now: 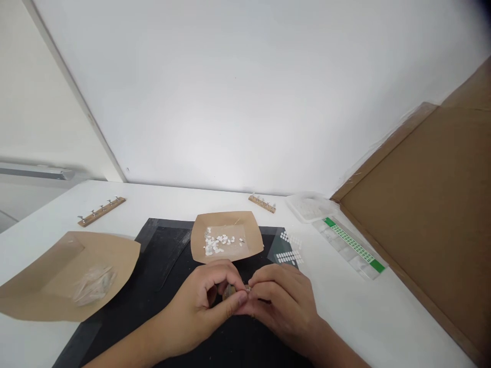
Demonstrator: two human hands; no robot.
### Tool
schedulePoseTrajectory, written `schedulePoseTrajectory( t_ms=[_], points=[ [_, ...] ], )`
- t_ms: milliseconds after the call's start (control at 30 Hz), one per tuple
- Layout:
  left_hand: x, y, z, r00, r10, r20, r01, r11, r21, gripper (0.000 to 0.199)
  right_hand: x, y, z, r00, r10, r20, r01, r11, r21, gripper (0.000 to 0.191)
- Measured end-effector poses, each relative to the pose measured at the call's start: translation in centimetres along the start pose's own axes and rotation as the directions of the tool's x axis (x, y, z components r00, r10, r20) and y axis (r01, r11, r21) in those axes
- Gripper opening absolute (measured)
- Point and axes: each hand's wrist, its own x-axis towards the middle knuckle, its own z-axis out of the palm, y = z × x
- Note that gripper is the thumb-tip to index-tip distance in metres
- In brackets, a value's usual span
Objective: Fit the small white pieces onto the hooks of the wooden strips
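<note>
small item between fingertips (241, 298) mostly hidden, left paper tray (126, 255) and cardboard (422, 204) cut off by edges

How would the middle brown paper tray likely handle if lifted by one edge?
The paper tray looks light for its size, and its thin walls would probably flex. The small white ovals inside appear loose, so they may slide if it tilts.

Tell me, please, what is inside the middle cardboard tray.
The middle cardboard tray holds small white ovals and clear plastic. Anything beneath the densest cluster of ovals is covered and cannot be seen.
</note>
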Motion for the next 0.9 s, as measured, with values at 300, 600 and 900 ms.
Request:
schedulePoseTrajectory(
  t_ms=[300, 600, 900],
  points=[
    [-0.2, 0.4, -0.4, 0.995, -0.089, 0.039, 0.088, 0.996, 0.003, 0.026, -0.2, 0.6, 0.4, 0.997, 0.060, 0.039, -0.065, 0.990, 0.128, 0.025],
    [0.0, 0.0, -1.1, 0.994, 0.111, 0.010, -0.111, 0.985, 0.132, 0.017, 0.0, 0.7, 0.3, 0.994, 0.099, 0.048, -0.106, 0.981, 0.166, 0.028],
    [0.8, -2.4, -2.9, 0.860, 0.482, -0.170, -0.289, 0.733, 0.615, 0.016, -0.8, 2.0, 0.4, 0.946, 0.243, 0.215, -0.272, 0.955, 0.115, 0.028]
  ],
)
